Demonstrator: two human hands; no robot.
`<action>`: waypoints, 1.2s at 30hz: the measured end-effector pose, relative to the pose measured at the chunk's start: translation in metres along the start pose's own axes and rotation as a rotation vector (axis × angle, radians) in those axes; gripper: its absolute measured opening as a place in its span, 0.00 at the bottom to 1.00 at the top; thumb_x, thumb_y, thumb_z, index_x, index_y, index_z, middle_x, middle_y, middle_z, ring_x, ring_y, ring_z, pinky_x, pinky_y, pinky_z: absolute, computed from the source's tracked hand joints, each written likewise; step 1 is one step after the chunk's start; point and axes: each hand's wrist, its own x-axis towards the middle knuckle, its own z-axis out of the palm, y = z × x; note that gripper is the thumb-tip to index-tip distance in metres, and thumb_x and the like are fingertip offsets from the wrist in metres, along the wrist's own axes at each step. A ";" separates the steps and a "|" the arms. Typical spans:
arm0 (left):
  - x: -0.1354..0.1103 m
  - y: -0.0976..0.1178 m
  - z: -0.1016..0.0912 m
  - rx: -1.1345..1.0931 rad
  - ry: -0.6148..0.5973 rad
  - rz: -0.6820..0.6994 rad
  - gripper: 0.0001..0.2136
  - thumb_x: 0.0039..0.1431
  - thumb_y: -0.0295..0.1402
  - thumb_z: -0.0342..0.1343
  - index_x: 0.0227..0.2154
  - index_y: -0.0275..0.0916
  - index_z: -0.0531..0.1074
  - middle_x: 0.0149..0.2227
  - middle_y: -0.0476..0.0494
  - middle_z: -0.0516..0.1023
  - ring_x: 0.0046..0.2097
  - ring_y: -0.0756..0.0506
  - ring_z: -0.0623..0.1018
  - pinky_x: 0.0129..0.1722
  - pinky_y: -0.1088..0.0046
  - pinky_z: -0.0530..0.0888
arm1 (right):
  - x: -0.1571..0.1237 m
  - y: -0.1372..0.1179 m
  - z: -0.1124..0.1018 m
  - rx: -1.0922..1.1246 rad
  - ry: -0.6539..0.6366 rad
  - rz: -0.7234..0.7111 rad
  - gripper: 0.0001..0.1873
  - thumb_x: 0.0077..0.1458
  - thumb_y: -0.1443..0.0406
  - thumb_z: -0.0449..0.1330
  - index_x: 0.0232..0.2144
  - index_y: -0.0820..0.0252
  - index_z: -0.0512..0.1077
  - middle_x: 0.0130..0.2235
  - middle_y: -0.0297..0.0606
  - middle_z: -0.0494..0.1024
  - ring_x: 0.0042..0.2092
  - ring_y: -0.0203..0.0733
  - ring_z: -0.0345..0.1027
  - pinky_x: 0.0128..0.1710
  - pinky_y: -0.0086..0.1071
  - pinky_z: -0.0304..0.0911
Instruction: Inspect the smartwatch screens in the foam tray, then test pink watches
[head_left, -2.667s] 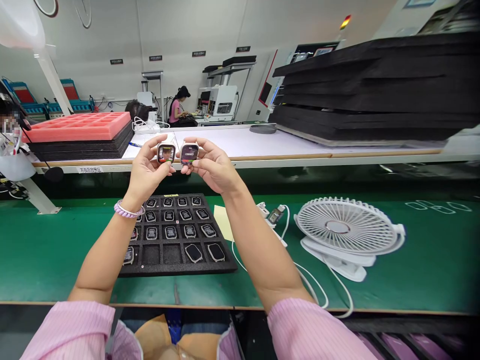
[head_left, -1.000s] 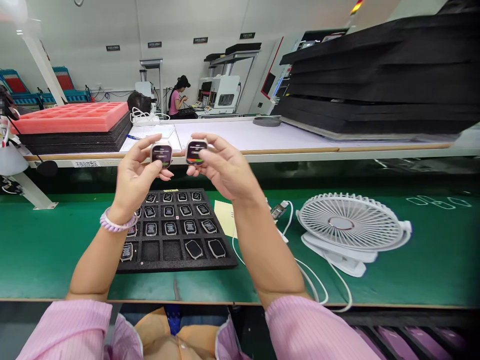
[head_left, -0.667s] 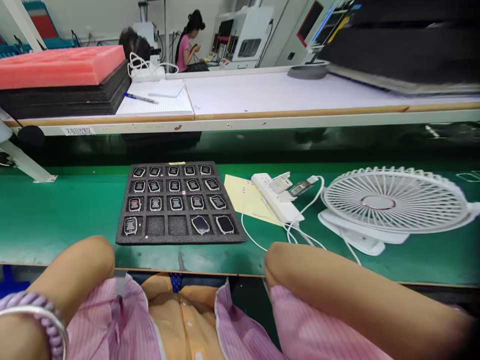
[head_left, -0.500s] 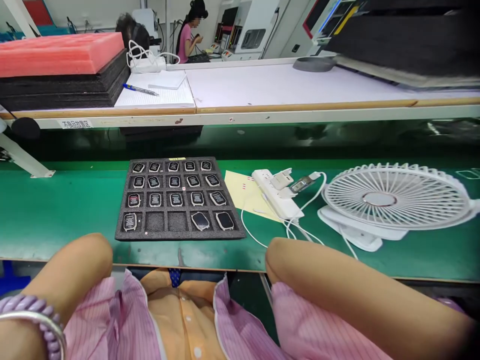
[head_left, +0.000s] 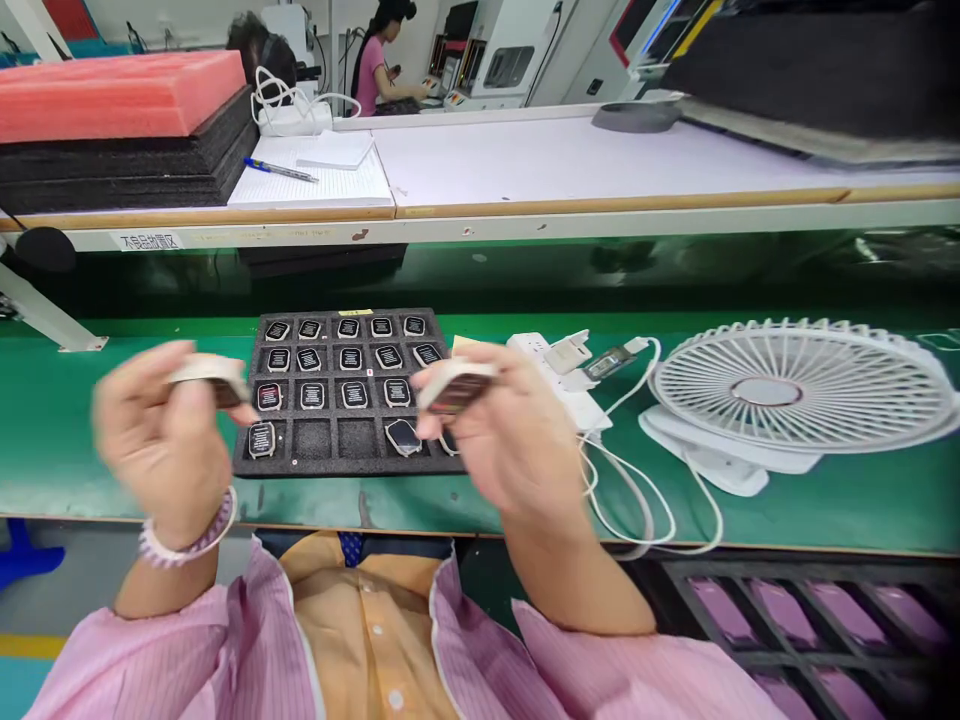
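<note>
Grip of the left hand point(head_left: 165, 440): thumb and fingers curled around the left watch point(head_left: 204, 367), parted only as far as its body. It is held in the air by the left edge of a black tray point(head_left: 330, 466), tipped nearly edge-on, pale case uppermost, dark screen turned downward and to the right. The right hand point(head_left: 525, 440) also grasps a watch between thumb and fingers; this right watch point(head_left: 466, 385) is above the tray's right side, pale rim up, dark screen leaning toward the wearer. The left watch's pale edge slopes down to the right, the right watch's up to the right; blur hides which way either long axis runs. In the tray, on a green tabletop point(head_left: 60, 440), more watches point(head_left: 354, 394) lie screen up in rows, most with long axes pointing away from the wearer. To the right are a white power strip point(head_left: 589, 410) and fan point(head_left: 769, 392).
</note>
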 end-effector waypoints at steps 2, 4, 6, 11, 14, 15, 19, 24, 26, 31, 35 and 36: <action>-0.010 -0.020 0.014 -0.043 -0.069 -0.120 0.13 0.63 0.38 0.65 0.49 0.45 0.74 0.37 0.47 0.79 0.32 0.49 0.78 0.24 0.77 0.75 | 0.006 0.028 0.005 0.061 -0.001 0.105 0.22 0.56 0.51 0.75 0.44 0.52 0.71 0.39 0.35 0.80 0.27 0.36 0.69 0.26 0.31 0.68; -0.024 -0.042 0.022 -0.118 -0.329 -0.328 0.20 0.58 0.37 0.69 0.51 0.42 0.72 0.38 0.46 0.79 0.31 0.51 0.77 0.26 0.77 0.76 | 0.010 0.058 0.006 0.053 -0.022 0.231 0.25 0.52 0.52 0.77 0.42 0.55 0.70 0.34 0.32 0.78 0.24 0.33 0.65 0.23 0.28 0.64; -0.037 -0.061 0.024 -0.198 -0.486 -0.495 0.28 0.56 0.37 0.69 0.58 0.43 0.68 0.41 0.46 0.78 0.30 0.52 0.77 0.28 0.76 0.79 | 0.008 0.080 0.003 0.037 -0.056 0.309 0.24 0.53 0.52 0.75 0.44 0.56 0.71 0.34 0.33 0.78 0.25 0.34 0.68 0.23 0.28 0.65; -0.051 -0.085 0.011 -0.229 -0.558 -0.679 0.35 0.56 0.36 0.67 0.64 0.44 0.60 0.52 0.40 0.76 0.32 0.51 0.80 0.35 0.70 0.83 | 0.001 0.093 -0.005 0.085 -0.201 0.419 0.30 0.57 0.63 0.68 0.60 0.54 0.65 0.43 0.36 0.79 0.35 0.38 0.77 0.36 0.32 0.74; -0.048 -0.089 0.001 -0.052 -0.631 -0.594 0.28 0.58 0.36 0.65 0.60 0.43 0.64 0.51 0.40 0.77 0.36 0.47 0.81 0.39 0.64 0.82 | 0.001 0.093 -0.008 0.064 -0.280 0.427 0.38 0.54 0.66 0.69 0.64 0.50 0.60 0.47 0.35 0.76 0.38 0.37 0.77 0.42 0.35 0.75; -0.046 -0.090 -0.003 0.058 -0.664 -0.505 0.25 0.59 0.36 0.64 0.59 0.43 0.66 0.49 0.41 0.78 0.38 0.45 0.81 0.42 0.62 0.81 | 0.001 0.094 -0.009 0.033 -0.308 0.421 0.39 0.55 0.66 0.68 0.65 0.50 0.59 0.48 0.36 0.75 0.38 0.38 0.77 0.42 0.36 0.76; -0.040 -0.093 -0.011 0.511 -0.743 -0.092 0.18 0.60 0.32 0.65 0.53 0.43 0.72 0.51 0.40 0.76 0.54 0.36 0.75 0.59 0.49 0.73 | 0.003 0.098 -0.011 -0.440 -0.392 0.210 0.28 0.58 0.67 0.64 0.60 0.54 0.65 0.47 0.41 0.75 0.42 0.46 0.75 0.46 0.46 0.75; -0.036 -0.095 -0.014 0.752 -0.837 -0.020 0.23 0.59 0.34 0.68 0.57 0.43 0.73 0.55 0.37 0.72 0.56 0.33 0.70 0.59 0.47 0.70 | 0.006 0.098 -0.005 -1.090 -0.438 -0.052 0.24 0.55 0.65 0.72 0.53 0.62 0.73 0.58 0.55 0.71 0.59 0.63 0.66 0.60 0.59 0.63; -0.035 -0.095 -0.014 0.788 -0.825 -0.019 0.31 0.58 0.36 0.70 0.63 0.43 0.69 0.57 0.35 0.70 0.56 0.32 0.69 0.58 0.49 0.70 | 0.006 0.094 -0.006 -1.219 -0.443 -0.038 0.29 0.57 0.60 0.73 0.58 0.63 0.73 0.61 0.58 0.69 0.61 0.66 0.64 0.59 0.59 0.63; -0.036 -0.085 0.008 0.696 -0.770 0.065 0.22 0.65 0.39 0.65 0.60 0.42 0.73 0.51 0.38 0.73 0.53 0.37 0.70 0.59 0.52 0.68 | -0.001 0.068 -0.040 -1.343 -0.280 -0.123 0.26 0.68 0.57 0.65 0.63 0.61 0.71 0.61 0.53 0.71 0.61 0.61 0.66 0.56 0.51 0.62; -0.047 -0.074 0.060 0.692 -0.895 0.081 0.13 0.69 0.40 0.60 0.50 0.39 0.80 0.47 0.39 0.76 0.50 0.37 0.71 0.54 0.55 0.70 | -0.009 0.049 -0.080 -1.557 -0.086 -0.016 0.12 0.72 0.60 0.61 0.44 0.62 0.80 0.44 0.48 0.78 0.49 0.58 0.72 0.47 0.45 0.62; -0.051 -0.072 0.075 0.738 -0.934 0.079 0.14 0.69 0.40 0.60 0.48 0.37 0.80 0.46 0.37 0.76 0.51 0.36 0.71 0.53 0.55 0.70 | -0.011 0.048 -0.086 -1.652 -0.073 0.045 0.13 0.71 0.59 0.62 0.39 0.62 0.80 0.40 0.47 0.77 0.47 0.58 0.72 0.45 0.45 0.61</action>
